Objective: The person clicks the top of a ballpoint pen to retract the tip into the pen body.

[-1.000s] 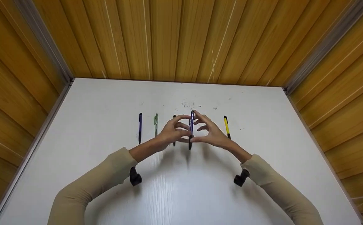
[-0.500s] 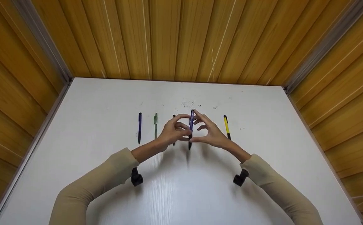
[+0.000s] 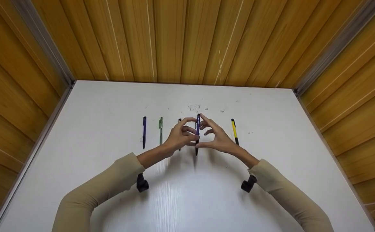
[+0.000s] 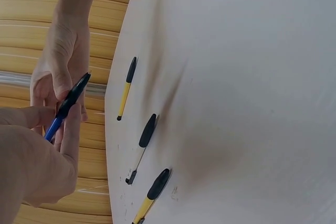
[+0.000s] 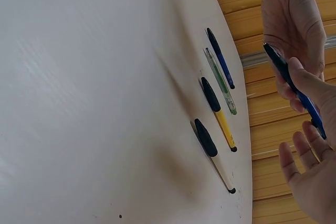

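A blue pen with a black grip point(image 3: 197, 129) is held up over the table between both hands, its tip toward the person. My left hand point(image 3: 181, 137) pinches it around the middle between thumb and fingers. My right hand point(image 3: 219, 137) holds it too, thumb by the black grip and index finger near the top end. In the right wrist view the right thumb lies along the held pen point(image 5: 283, 69), other fingers spread. Beneath the hands lie a yellow pen with a black grip point(image 5: 218, 111) and a pale pen with a black grip point(image 5: 207, 140), mostly hidden in the head view.
Left of the hands lie a dark blue pen point(image 3: 144, 132) and a green clear pen point(image 3: 161, 129). Another yellow and black pen point(image 3: 234, 132) lies to the right. The white table point(image 3: 110, 106) has dark marks toward its back and meets wood-look walls point(image 3: 174, 42).
Almost nothing differs. The left forearm has shifted very slightly to the right, while both hands keep the blue pen in the same place.
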Tool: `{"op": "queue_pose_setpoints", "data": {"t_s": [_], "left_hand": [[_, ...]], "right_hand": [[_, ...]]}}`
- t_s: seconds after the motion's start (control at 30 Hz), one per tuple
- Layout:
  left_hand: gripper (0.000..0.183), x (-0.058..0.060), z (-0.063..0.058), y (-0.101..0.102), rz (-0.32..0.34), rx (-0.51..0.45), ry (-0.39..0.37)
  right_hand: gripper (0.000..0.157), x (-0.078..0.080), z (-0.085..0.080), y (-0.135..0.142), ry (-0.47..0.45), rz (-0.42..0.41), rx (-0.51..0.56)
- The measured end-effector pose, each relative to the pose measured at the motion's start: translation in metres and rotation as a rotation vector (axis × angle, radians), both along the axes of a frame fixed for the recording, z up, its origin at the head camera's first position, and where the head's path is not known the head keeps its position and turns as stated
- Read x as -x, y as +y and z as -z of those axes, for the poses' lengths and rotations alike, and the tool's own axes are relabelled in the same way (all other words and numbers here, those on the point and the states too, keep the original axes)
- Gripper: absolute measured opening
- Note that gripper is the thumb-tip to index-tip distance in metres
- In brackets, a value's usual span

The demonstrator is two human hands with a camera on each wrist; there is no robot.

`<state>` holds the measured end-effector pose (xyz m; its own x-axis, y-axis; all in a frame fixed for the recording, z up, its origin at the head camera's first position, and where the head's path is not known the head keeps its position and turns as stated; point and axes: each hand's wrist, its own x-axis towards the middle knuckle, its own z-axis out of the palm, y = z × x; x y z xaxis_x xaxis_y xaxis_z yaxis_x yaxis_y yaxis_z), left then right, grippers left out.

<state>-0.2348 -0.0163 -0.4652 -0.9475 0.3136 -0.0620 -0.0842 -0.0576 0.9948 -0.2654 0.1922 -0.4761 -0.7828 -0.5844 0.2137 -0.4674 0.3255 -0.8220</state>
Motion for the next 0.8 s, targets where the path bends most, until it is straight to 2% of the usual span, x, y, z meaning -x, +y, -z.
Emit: {"op": "queue_pose_setpoints", "data": {"t_s": [0.33,0.57,0.8], "left_hand": [[0.072,0.0003,0.0044,-0.0008,0.009,0.02,-0.008],[0.082,0.0001,0.0035,-0.0039,0.021,-0.015,-0.027],[0.08,-0.0018,0.0032,-0.008,0.036,-0.026,-0.055]], "right_hand": [[0.108,0.0003,0.0042,0.0005,-0.022,-0.001,0.024],[0.109,0.0026,0.0025,0.0005,-0.034,-0.018,0.008],[0.106,0.0026,0.0011,0.0019,-0.056,-0.055,0.005]]}}
